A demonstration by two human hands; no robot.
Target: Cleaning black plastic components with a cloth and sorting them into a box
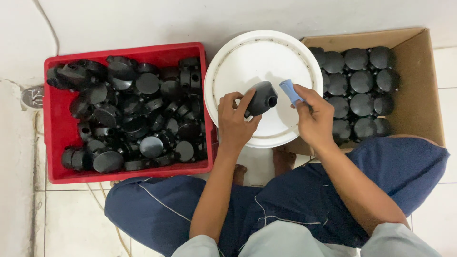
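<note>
My left hand (pixel 235 121) grips a round black plastic junction box (pixel 262 97), tilted so an open side port faces right. My right hand (pixel 313 114) holds a small blue-handled tool (pixel 290 90), its tip close to that port but apart from it. Both hands hover over a white round lid (pixel 259 57) that serves as a work surface.
A red crate (pixel 54 138) on the left is heaped with loose black junction boxes. A cardboard box (pixel 419 85) on the right holds several black boxes in neat rows. I sit on a white tiled floor, knees in blue trousers spread, bare feet under the lid.
</note>
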